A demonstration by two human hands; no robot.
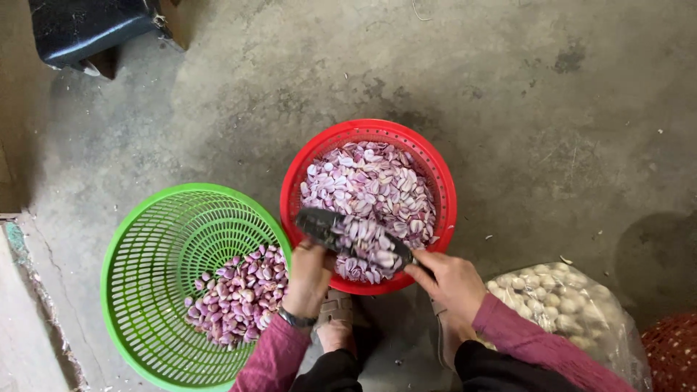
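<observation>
Red basket (435,170) heaped with cloves; green basket (138,290) only part filled. Right hand (454,279) closed around knife (341,232), left hand (308,272) pinching a clove under the blade.

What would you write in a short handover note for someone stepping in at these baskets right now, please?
Left hand: by the dark knife, at the blade end over the red basket's near rim.
Right hand: gripping the knife's handle end.
Red basket: well filled with cut purple-white garlic pieces.
Green basket: a smaller heap of purple cloves at its right side.
Clear bag of white bulbs lies right of the right hand.
Done: many pieces cut. Left: the cloves in the green basket; bag still full.
</observation>
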